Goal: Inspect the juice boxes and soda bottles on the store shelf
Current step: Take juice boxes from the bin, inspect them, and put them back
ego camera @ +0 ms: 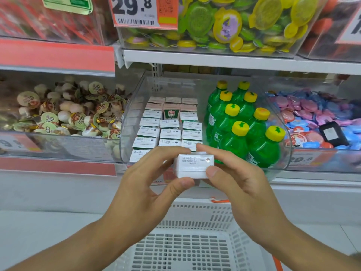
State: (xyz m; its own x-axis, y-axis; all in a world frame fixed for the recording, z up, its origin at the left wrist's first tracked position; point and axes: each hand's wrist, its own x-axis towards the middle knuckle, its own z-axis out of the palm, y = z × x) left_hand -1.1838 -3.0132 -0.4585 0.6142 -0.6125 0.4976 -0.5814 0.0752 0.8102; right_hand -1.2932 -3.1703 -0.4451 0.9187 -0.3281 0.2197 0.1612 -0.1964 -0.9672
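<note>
White slotted plastic basket (187,241) is seen lowest in view. Above it, a small white cardboard juice box (193,165) is clamped in the grip of both the left hand (144,184) and right hand (236,184), printed date turned upward. Behind, a clear plastic shelf bin (134,114) holds more boxes beside green yellow-capped soda bottles (242,130). Date inspection appears underway; returning the box likely follows.

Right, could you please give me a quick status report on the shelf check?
Left hand and right hand both shut on one juice box, printed top facing up. Soda bottles untouched in clear bin. Nothing in the way.
</note>
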